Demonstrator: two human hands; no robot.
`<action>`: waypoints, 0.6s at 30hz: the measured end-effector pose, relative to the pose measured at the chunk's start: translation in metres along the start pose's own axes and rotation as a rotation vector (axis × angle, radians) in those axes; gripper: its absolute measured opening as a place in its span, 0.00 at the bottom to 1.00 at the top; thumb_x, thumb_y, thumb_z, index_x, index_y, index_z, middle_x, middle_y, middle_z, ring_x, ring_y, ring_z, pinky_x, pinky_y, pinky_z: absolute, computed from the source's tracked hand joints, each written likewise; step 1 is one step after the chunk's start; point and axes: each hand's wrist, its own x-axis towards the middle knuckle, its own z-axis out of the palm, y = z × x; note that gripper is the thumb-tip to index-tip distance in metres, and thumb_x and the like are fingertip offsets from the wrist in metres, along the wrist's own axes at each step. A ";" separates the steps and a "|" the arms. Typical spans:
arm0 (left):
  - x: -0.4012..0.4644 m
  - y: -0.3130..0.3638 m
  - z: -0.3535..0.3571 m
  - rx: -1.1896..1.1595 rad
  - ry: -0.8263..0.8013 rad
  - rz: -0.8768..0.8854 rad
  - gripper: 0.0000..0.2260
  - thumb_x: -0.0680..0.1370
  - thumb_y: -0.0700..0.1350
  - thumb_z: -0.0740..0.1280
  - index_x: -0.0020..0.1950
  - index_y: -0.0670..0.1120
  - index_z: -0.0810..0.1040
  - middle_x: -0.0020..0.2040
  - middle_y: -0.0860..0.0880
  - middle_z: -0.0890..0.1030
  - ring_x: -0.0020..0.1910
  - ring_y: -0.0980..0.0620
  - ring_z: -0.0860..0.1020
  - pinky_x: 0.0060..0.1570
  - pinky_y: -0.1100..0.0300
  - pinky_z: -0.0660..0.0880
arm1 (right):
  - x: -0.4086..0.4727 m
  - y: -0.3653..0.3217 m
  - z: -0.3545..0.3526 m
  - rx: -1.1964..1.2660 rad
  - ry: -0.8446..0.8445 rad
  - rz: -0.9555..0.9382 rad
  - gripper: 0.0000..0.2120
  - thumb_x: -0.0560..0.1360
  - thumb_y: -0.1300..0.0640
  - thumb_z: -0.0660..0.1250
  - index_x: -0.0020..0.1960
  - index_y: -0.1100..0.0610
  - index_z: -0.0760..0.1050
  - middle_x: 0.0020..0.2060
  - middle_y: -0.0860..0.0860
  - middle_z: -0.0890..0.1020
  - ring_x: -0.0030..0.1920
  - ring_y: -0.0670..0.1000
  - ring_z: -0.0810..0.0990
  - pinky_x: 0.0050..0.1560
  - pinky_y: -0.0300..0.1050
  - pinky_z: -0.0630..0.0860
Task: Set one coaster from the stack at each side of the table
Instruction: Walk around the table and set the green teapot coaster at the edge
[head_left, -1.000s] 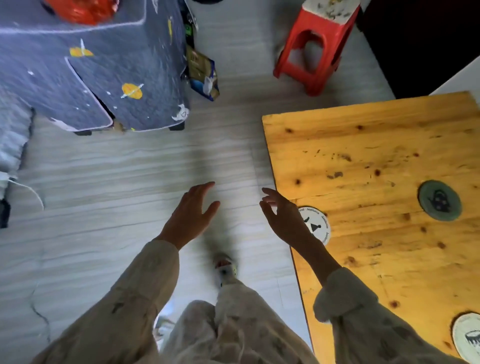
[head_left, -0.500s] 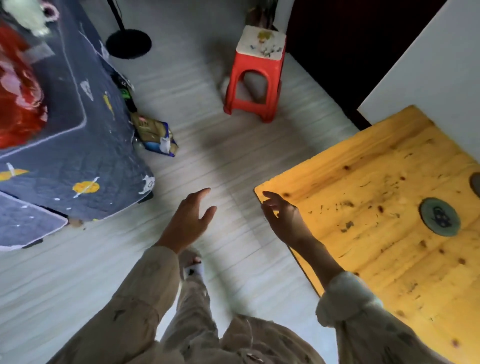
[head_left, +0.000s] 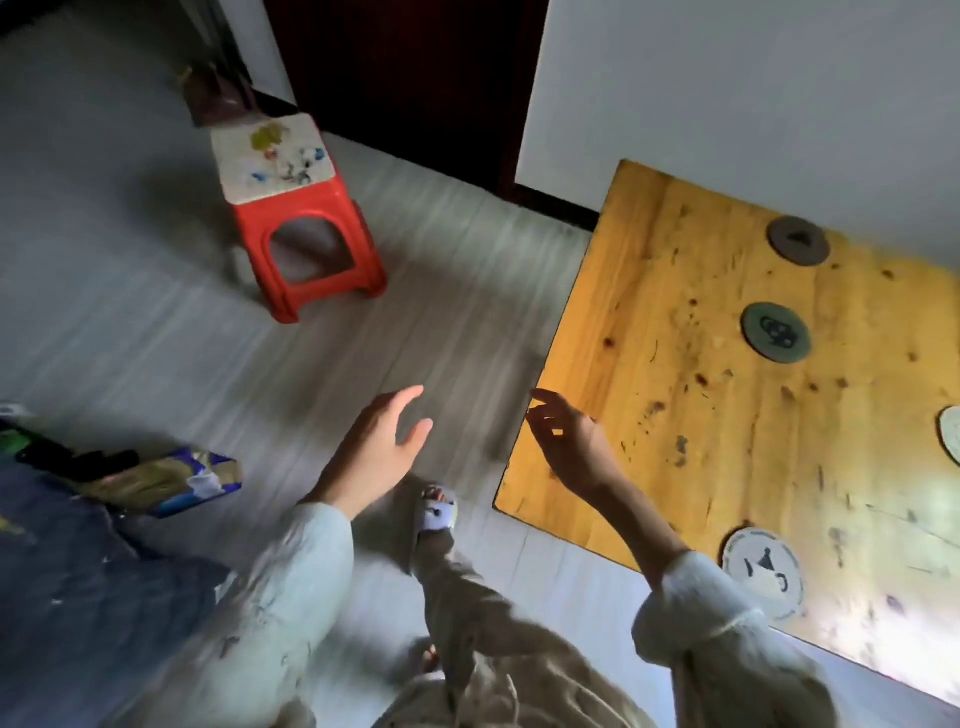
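Four coasters lie flat on the wooden table (head_left: 649, 291), well apart from one another. A dark green coaster (head_left: 775, 332) with a dark figure on it sits toward the middle of the top. At its 12 o'clock, near the edge by the wall, lies a brown-grey coaster (head_left: 798, 241). At its 6 o'clock, near the edge closest to the person, lies a white coaster (head_left: 762, 573) printed with a black teapot, just beside the right sleeve (head_left: 696, 608). At the green one's 4 o'clock a pale coaster (head_left: 951, 434) is cut off by the frame edge, so only a sliver of it shows. No stack can be made out. The right hand (head_left: 569, 447) hangs in the air over the table's left corner, fingers loosely spread and slightly curled, with nothing in them; it touches no coaster. The left hand (head_left: 382, 449) is at the right hand's 9 o'clock, out over the pale striped floor (head_left: 156, 332), palm turned inward, fingers parted and empty. Below the hands a foot in a light sandal (head_left: 435, 512) stands on the floor beside the table's corner, and light trousers fill the bottom of the view. A red plastic stool (head_left: 306, 228) with a worn white seat stands at the left hand's 11 o'clock. A crumpled blue packet (head_left: 182, 480) lies on the floor at the left hand's 9 o'clock, beside a dark blue cloth (head_left: 67, 587). A white wall (head_left: 753, 78) and a dark doorway (head_left: 405, 78) close off the far side.
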 end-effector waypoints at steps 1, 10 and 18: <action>0.022 0.002 -0.004 0.007 -0.040 0.026 0.19 0.76 0.46 0.63 0.66 0.47 0.69 0.65 0.46 0.73 0.64 0.49 0.71 0.62 0.62 0.64 | 0.016 -0.001 -0.001 0.010 0.026 0.033 0.17 0.79 0.56 0.59 0.67 0.56 0.68 0.56 0.53 0.83 0.57 0.52 0.81 0.48 0.37 0.72; 0.189 0.033 -0.028 0.177 -0.305 0.221 0.19 0.76 0.46 0.63 0.67 0.49 0.68 0.67 0.48 0.73 0.65 0.51 0.70 0.61 0.66 0.60 | 0.126 -0.011 -0.032 0.183 0.241 0.217 0.18 0.79 0.57 0.59 0.68 0.59 0.67 0.58 0.57 0.81 0.59 0.56 0.80 0.56 0.46 0.76; 0.317 0.095 0.014 0.254 -0.546 0.441 0.18 0.76 0.48 0.63 0.66 0.50 0.69 0.63 0.47 0.74 0.63 0.48 0.72 0.63 0.57 0.65 | 0.165 0.010 -0.075 0.245 0.442 0.471 0.18 0.79 0.56 0.59 0.67 0.58 0.67 0.58 0.55 0.81 0.58 0.55 0.80 0.55 0.44 0.74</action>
